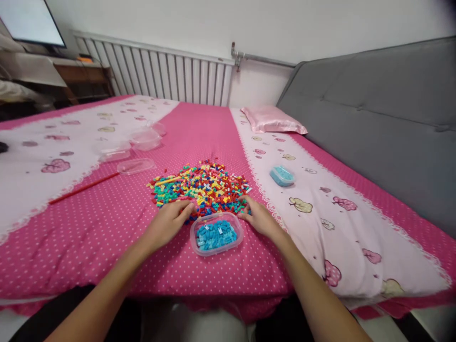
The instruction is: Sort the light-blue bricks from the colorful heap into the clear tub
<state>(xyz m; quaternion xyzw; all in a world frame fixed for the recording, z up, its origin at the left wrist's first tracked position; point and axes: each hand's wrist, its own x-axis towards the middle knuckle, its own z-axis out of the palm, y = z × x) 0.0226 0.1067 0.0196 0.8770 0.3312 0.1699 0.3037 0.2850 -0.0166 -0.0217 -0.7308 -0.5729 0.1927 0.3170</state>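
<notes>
Pieces (208, 190) of many colours lay heaped back from the middle of the bed's (81, 256) front edge, with an open tub (193, 236) of blue pieces (215, 235) between heap and edge. The left hand (173, 219) reached the heap's near left side, fingers bent and close together; whether they pinched anything, I couldn't tell. The right hand (260, 218) was at the near right side, thumb and forefinger apart.

I judged each piece light, stiff and hard to break, perhaps slippery in bulk, best pinched across its sides. The tub looked thin and a little bendy, safest taken by opposite rims.

The left fingertips were hard to make out, and the heap hid its own lower layers. Marks on the white bits among the blue were unreadable. Clear containers (146, 140) towards the left edge overlapped too much to count.
</notes>
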